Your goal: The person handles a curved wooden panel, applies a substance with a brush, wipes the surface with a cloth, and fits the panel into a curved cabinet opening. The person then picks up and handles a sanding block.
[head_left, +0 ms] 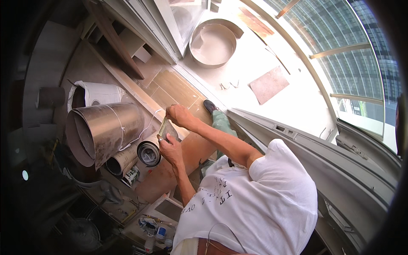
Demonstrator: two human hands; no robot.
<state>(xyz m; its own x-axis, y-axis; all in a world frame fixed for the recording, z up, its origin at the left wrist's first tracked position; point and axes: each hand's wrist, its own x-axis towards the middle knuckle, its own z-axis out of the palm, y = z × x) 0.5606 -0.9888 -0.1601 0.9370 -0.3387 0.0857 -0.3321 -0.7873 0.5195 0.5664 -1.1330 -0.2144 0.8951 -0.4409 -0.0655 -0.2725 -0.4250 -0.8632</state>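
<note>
My left hand (pixel 171 148) is closed on the lower end of a flat grey-green piece (pixel 168 128), its kind unclear. Just above, my right hand (pixel 181 117) has its fingers curled at the upper end of the same piece; the fingertips are partly hidden. Beside my left hand is a rolled sheet (pixel 148 154) with a dark spiral end. A large brown roll (pixel 108 129), tied with white string (pixel 122 129), lies farther left.
More rolled sheets (pixel 120 163) and a white sack (pixel 100 93) surround the large roll. A wooden plank (pixel 121 76) runs past them. Beyond the sliding door track (pixel 289 132) are a brown band coil (pixel 214 61) and a flat sheet (pixel 268 86). Small containers (pixel 160 233) stand low.
</note>
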